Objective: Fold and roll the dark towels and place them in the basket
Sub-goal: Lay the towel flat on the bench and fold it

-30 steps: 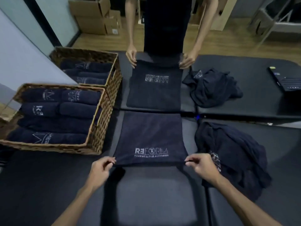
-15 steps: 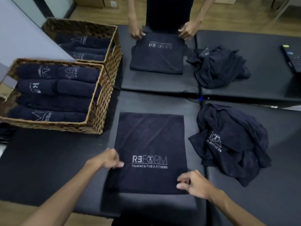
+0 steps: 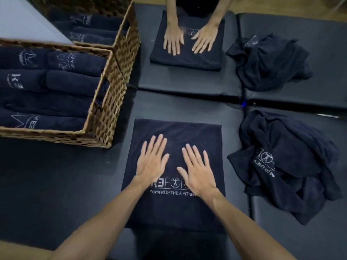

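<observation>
Your left hand (image 3: 152, 160) lies flat on the folded towel (image 3: 176, 143), fingers straight and slightly spread, gripping nothing. Your right hand (image 3: 197, 168) lies flat just beside it, fingers likewise straight, palm down on the cloth. The two hands are near each other but apart, with a strip of towel showing between them.

The folded towel is dark navy, a neat rectangle with square corners, lying flat on the black padded surface (image 3: 56, 184) directly in front of you. White lettering runs across its near half: a logo with a small figure in a circle, and below it "Powered by THE A FITNESS". Your wrists cover both ends of the logo line, so its first and last letters cannot be read.

To the right, a crumpled pile of dark towels (image 3: 289, 166) lies just beside the folded one, with part of the same print showing upside down. To the left stands a wicker basket (image 3: 105, 117) holding rolled towels (image 3: 75, 62) in rows; its left side is cut off by the frame edge. A second wicker basket (image 3: 129, 40) stands behind it, its contents dim and hard to make out.

Across the surface, another person's two hands (image 3: 173, 39) press flat on a second folded towel (image 3: 187, 59); its print is blurred. A further crumpled pile (image 3: 266, 62) lies to its right.
</observation>
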